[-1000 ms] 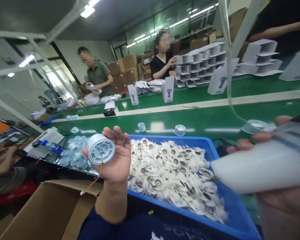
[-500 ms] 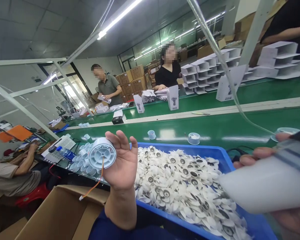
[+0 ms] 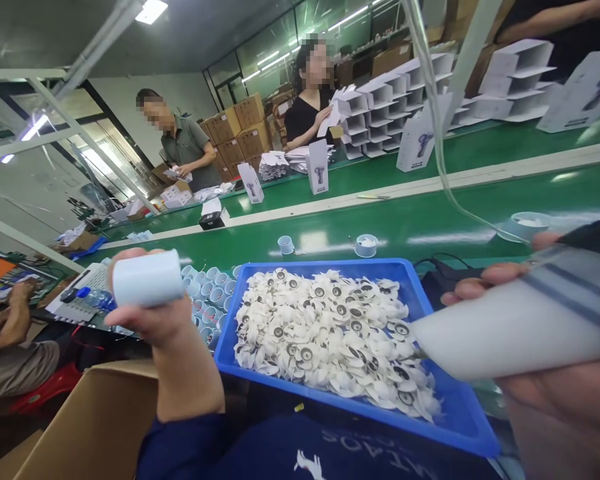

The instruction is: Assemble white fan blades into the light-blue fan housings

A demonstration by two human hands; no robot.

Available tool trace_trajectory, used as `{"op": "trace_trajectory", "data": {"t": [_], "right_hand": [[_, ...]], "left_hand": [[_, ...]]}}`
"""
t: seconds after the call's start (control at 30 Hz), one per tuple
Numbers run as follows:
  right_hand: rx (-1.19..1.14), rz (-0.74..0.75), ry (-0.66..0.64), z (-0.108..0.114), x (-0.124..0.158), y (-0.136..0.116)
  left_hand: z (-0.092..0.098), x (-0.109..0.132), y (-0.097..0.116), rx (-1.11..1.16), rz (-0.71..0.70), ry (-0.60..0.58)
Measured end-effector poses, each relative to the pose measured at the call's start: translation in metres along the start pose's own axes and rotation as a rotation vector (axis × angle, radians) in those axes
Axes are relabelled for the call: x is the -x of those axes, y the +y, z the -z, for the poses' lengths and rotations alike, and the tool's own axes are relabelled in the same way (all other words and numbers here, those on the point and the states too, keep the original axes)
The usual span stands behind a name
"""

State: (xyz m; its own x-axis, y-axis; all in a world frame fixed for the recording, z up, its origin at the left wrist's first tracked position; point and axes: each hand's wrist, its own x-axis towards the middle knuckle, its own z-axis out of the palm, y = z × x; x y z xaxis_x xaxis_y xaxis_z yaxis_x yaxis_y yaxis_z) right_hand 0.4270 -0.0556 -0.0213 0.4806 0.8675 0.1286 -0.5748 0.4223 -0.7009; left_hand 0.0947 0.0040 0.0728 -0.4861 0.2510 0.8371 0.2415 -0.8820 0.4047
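Two bare hands are raised at the near edge of a long green-topped desk (image 3: 430,227). A short white plastic cylinder (image 3: 147,279) is gripped by the curled fingers of the left hand (image 3: 150,327), the hand nearly closed around it and held just left of a rectangular blue plastic tray (image 3: 227,353). A frosted white plastic tube (image 3: 510,327), banded with dark grey stripes, is held by the right hand (image 3: 565,407), its fingers (image 3: 485,283) curled around the tube's far side. The tube's narrow end is held over the tray's right rim, without touching the contents as far as can be told. The tray is heaped with white, petal-edged paper discs with metal centres (image 3: 325,327). Pale translucent plastic cups (image 3: 205,287) are crowded beside the tray's far left corner, and a clear water bottle (image 3: 97,299) lies further left. An open brown cardboard box (image 3: 90,427) stands below the left forearm. Two co-workers (image 3: 185,143) are seen beyond the desk, beside stacked white cardboard inserts (image 3: 380,113).
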Motion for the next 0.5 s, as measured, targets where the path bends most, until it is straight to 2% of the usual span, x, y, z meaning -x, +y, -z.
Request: {"op": "trace_trajectory", "data": {"t": [0.07,0.1,0.17,0.23,0.33,0.43,0.5], "right_hand": [[0.011,-0.019,0.033,-0.004,0.001,-0.003],[0.016,-0.040,0.058,-0.008,0.001,-0.005],[0.030,-0.102,0.119,-0.017,0.001,-0.008],[0.040,-0.162,0.191,-0.026,0.001,-0.011],[0.048,-0.220,0.254,-0.032,0.002,-0.011],[0.050,-0.205,0.205,-0.027,0.003,-0.007],[0.057,-0.179,0.164,-0.019,0.005,-0.004]], "left_hand": [[0.007,-0.010,-0.005,-0.171,-0.238,0.039],[0.010,-0.015,-0.008,-0.212,-0.312,0.039],[0.015,-0.021,-0.018,-0.231,-0.384,0.004],[0.021,-0.020,-0.039,-0.266,-0.399,-0.055],[0.024,0.002,-0.085,-0.499,-0.218,-0.293],[0.021,0.035,-0.132,-0.658,0.035,-0.581],[0.017,0.049,-0.150,-0.712,0.154,-0.723]]}}
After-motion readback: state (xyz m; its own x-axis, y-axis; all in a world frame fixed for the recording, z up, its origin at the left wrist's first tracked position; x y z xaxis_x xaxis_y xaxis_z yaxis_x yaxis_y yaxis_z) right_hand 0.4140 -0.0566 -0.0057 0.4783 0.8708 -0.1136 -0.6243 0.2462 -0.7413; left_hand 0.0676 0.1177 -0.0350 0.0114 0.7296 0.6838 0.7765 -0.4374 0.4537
